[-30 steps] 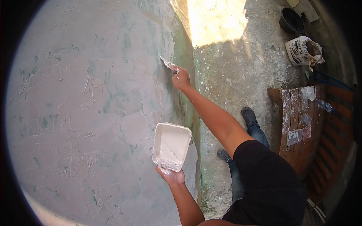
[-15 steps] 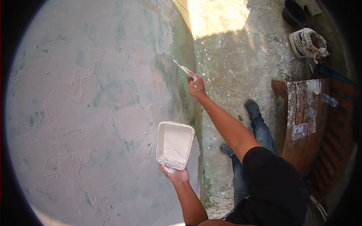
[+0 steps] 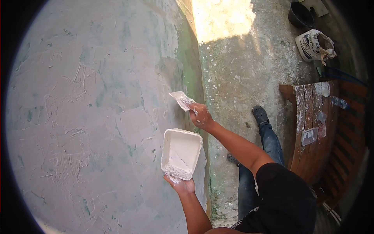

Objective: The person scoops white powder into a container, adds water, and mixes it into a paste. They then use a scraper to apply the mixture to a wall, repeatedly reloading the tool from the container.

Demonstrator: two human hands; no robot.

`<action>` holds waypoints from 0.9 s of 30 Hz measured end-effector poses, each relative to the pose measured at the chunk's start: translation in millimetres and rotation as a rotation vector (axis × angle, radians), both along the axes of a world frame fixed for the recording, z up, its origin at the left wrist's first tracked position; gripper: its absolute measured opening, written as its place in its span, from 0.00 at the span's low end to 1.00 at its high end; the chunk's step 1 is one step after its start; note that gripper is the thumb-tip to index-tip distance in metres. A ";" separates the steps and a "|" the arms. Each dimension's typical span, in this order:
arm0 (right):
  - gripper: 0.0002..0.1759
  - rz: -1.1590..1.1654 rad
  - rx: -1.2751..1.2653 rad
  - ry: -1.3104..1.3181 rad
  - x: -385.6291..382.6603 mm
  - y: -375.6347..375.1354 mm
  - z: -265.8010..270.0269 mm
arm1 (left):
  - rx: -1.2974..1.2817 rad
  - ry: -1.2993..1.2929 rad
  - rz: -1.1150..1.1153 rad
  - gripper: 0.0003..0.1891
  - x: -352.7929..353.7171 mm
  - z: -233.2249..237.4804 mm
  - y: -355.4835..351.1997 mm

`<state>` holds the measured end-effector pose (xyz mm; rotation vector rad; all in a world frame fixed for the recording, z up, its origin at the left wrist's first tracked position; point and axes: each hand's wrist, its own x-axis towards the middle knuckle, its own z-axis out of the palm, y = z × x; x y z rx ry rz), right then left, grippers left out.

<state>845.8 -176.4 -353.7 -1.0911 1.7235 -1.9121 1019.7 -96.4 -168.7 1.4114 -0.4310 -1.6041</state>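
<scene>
My left hand (image 3: 182, 185) grips the near end of a white rectangular tub (image 3: 200, 150), whose walls are crusted with plaster. Pale wet plaster (image 3: 178, 160) lies inside, heaped toward the hand. Above the tub, my right hand (image 3: 201, 116) is closed around a putty knife (image 3: 180, 100); its handle is hidden in my fingers and its flat blade is smeared white, pointing up and left. Behind both hands spreads the wall (image 3: 97, 128), coated in patchy white plaster with green showing through. Along its lower edge runs a bare green strip (image 3: 193, 74).
Paint-spattered concrete floor (image 3: 233, 70) lies to the right of the wall, sunlit at the top. A wooden bench (image 3: 304, 156) stands at right with plastic packaging (image 3: 309, 136) and a clear bottle (image 3: 339, 102) on it. An open sack (image 3: 309, 46) and a black bucket (image 3: 300, 16) stand beyond.
My right hand has come down and slightly left toward the tub, and the putty knife has turned so its blade face shows. The tub has barely moved.
</scene>
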 end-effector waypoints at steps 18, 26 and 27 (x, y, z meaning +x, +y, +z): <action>0.19 0.277 0.154 0.037 45.7 4.7 16.9 | -0.033 0.014 -0.021 0.29 9.3 5.6 -0.1; 0.21 -0.317 0.393 -0.338 -50.4 -73.3 -15.5 | -0.030 0.033 -0.045 0.29 11.8 -2.1 14.0; 0.20 -0.369 0.359 -0.382 -58.8 -94.1 -32.4 | -0.030 0.037 -0.043 0.29 14.1 -2.1 15.0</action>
